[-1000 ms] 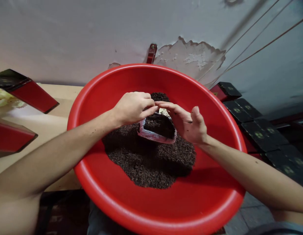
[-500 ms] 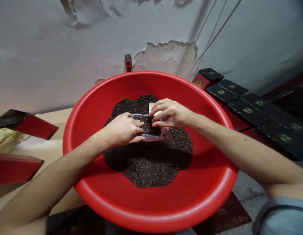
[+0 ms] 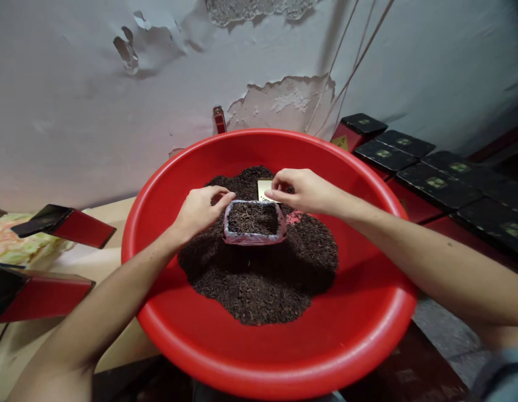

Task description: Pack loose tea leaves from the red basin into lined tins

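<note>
Plastic-lined container (image 3: 253, 239) full of dark dried leaf (image 3: 252, 218) sits in red basin (image 3: 259, 373), well in from rim. Left hand (image 3: 196, 213) narrow at container's far-left corner, right hand (image 3: 308, 191) half-curled at pale-gold panel (image 3: 263, 186); can't tell if either grips.

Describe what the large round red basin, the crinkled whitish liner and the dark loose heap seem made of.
Large round red basin: probably moulded plastic, smooth, showing soft highlights.
Crinkled whitish liner: likely thin plastic film, slightly shiny, wrinkled along its edge.
Dark loose heap: matte, dry-looking shreds, perhaps plant leaves.
</note>
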`<state>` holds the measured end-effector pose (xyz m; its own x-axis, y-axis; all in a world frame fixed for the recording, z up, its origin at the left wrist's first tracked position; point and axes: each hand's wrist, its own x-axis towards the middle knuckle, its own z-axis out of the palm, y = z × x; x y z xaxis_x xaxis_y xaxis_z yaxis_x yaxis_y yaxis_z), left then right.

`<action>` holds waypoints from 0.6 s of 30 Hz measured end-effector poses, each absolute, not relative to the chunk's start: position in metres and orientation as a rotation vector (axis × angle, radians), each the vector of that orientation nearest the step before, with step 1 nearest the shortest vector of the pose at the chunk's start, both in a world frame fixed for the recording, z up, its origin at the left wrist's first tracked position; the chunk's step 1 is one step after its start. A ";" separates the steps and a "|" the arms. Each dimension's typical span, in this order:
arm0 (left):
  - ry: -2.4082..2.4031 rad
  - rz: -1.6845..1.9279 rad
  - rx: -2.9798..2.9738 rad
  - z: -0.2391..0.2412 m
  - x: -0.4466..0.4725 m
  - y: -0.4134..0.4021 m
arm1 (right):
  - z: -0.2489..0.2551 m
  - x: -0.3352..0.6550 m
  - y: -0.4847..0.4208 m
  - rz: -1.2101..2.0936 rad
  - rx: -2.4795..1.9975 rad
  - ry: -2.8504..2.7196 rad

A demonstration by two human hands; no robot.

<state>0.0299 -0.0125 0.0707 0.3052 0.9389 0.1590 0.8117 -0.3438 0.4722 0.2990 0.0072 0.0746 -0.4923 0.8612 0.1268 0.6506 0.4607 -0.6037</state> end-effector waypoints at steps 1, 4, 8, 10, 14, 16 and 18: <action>1.680 0.508 2.048 0.068 0.029 -0.010 | 0.072 0.298 0.006 0.884 -1.473 -2.134; 1.577 0.224 1.437 0.057 0.028 -0.006 | 0.058 0.292 -0.002 1.632 -1.691 -1.724; 1.449 0.366 1.274 0.057 0.035 -0.008 | 0.044 0.282 -0.015 1.865 -1.580 -1.359; 1.478 0.518 1.375 0.067 0.039 -0.009 | 0.046 0.280 -0.018 1.777 -1.515 -1.274; 1.421 0.630 1.679 0.091 0.045 -0.007 | 0.073 0.280 -0.016 1.439 -1.401 -1.333; 1.471 0.673 1.913 0.102 0.047 -0.007 | 0.090 0.281 -0.015 1.191 -1.347 -1.452; 1.585 0.735 2.168 0.112 0.050 -0.009 | 0.104 0.282 -0.015 0.876 -1.314 -1.633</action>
<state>0.0504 -0.0090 0.1118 0.2373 0.9509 0.1988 0.7662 -0.3090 0.5634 0.2818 -0.0147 0.1038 -0.0950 0.9786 0.1826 0.3890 0.2053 -0.8981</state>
